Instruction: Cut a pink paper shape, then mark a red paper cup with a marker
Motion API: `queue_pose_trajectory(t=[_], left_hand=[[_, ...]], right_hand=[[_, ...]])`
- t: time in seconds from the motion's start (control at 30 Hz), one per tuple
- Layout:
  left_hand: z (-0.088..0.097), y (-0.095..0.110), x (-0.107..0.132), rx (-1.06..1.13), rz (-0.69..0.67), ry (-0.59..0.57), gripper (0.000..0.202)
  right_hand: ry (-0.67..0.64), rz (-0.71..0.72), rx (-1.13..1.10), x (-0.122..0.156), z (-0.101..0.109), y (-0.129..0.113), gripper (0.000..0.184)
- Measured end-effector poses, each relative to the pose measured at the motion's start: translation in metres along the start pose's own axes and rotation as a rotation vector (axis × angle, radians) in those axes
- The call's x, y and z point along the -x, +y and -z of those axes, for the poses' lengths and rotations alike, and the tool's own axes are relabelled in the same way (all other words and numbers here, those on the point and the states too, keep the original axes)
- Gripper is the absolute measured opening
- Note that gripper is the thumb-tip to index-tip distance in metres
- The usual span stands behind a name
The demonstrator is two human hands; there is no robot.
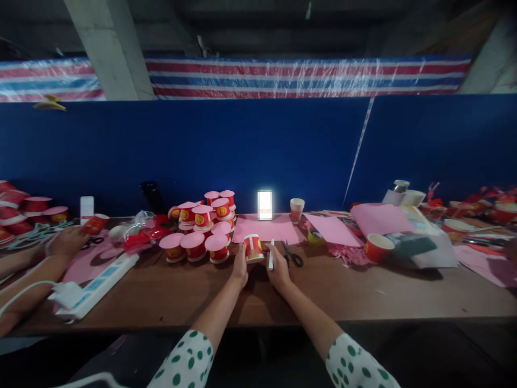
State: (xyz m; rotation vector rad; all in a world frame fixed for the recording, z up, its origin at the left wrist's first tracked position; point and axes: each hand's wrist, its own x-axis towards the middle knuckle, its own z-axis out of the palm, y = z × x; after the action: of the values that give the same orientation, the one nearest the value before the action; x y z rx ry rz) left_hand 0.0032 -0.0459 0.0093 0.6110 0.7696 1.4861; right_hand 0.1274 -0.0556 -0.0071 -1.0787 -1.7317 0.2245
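Observation:
My left hand [239,267] is closed around the side of a red paper cup [253,248], which is upside down with its pale rim at the bottom. In my right hand [279,269] is a slim white pen-like stick [271,255], held upright just right of the cup. Black-handled scissors [297,260] lie on the table right beside that hand. Left of my hands stands a group of upturned red cups with pink paper discs [193,240] on top, some stacked. Behind the cup lies a pink paper sheet [242,228].
A bright phone-like screen [265,205] stands behind my hands, near a pale cup [297,209]. Rightward are more pink sheets [335,228] and a red cup [378,247]. At left, a white power strip [97,288] lies near another person's hand [68,241] holding a red cup.

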Motion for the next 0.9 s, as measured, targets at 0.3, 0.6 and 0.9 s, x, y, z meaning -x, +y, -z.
queue_pose_trajectory(t=[0.3,0.6,0.9], left_hand=[[0.006,-0.004,0.002,0.018,-0.025,-0.017,0.049],[0.008,-0.006,-0.001,-0.008,-0.062,-0.059,0.050],[0.011,-0.009,-0.005,-0.042,-0.066,-0.095,0.054]], right_hand=[[-0.045,-0.173,0.045,0.002,-0.008,0.013,0.030],[-0.071,-0.185,0.108,-0.001,-0.007,0.012,0.030],[-0.128,-0.093,0.101,0.003,-0.001,0.008,0.048]])
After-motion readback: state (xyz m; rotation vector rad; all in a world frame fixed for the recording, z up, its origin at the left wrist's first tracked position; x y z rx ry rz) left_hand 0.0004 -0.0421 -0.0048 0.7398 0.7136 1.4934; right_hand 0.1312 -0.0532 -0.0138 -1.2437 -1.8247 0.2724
